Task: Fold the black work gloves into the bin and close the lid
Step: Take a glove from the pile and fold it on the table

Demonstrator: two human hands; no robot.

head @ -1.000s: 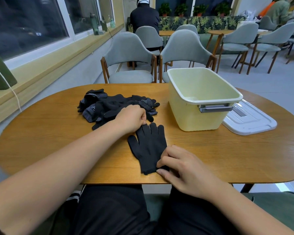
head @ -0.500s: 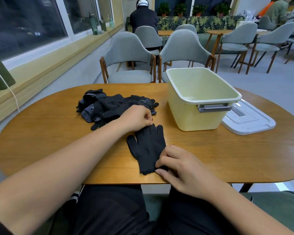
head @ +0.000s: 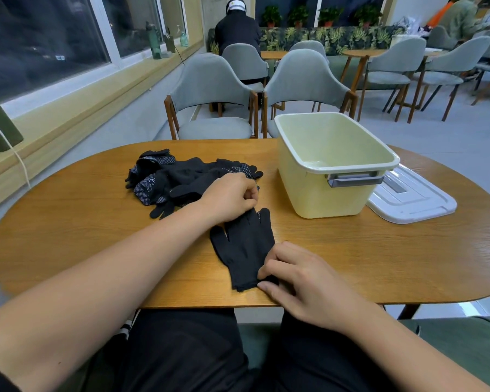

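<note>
One black glove lies flat on the wooden table, fingers pointing away from me. My left hand is curled over its fingertips and pinches them. At the cuff, near the table's front edge, my right hand pinches the fabric. A heap of more black gloves, some with white dots, lies behind my left hand. To the right stands the pale yellow bin, open and with nothing in it. Its white lid lies flat on the table to the right of the bin.
Two grey chairs stand behind the table. A window ledge runs along the left. Farther back are more tables and chairs, with a person in black seated facing away.
My left hand has slid a little toward me over the glove's fingertips, covering more of them. The right hand stays at the cuff.
</note>
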